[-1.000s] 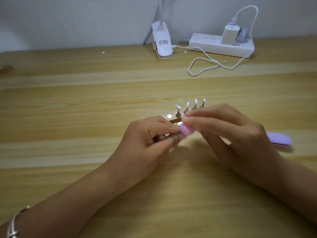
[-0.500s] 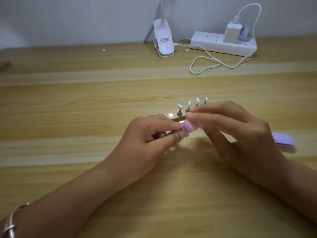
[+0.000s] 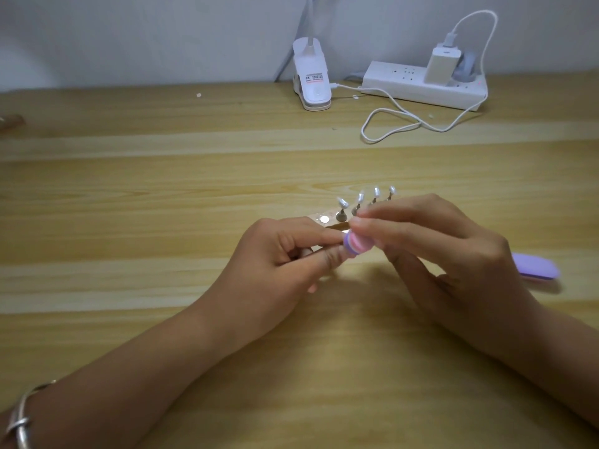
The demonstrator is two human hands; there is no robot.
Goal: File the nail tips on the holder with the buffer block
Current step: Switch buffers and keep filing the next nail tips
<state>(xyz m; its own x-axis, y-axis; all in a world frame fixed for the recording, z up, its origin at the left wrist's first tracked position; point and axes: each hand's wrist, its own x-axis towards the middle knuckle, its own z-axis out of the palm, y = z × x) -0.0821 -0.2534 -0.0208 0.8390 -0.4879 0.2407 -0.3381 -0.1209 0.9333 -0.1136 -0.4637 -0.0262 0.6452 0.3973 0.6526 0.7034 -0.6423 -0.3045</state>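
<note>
Broadly, a wooden table runs under everything, and both forearms reach in over it until the fingers meet near its middle.

The left hand is curled, its thumb and forefinger pinched together round a small pale piece – too hidden by the fingers to tell what it is. The right hand faces it, its fingers bent and gripping the buffer block, a pink and purple block whose end sticks out past the right fingertips and touches the left fingertips.

Well beyond the fingers, by the wall, lies a white power strip with a white charger plugged in. To the left of the strip stands a white lamp clip, and a white cable loops on the table in front of the strip.

Behind the right knuckles a lilac object lies flat, half covered by that hand.

Just beyond the fingertips sits the holder, its near edge and right end hidden behind the fingers and the block. The nail tips – four in a row – stand above the right fingers on small pegs, apart from the block.

A silver bracelet circles the left wrist.
</note>
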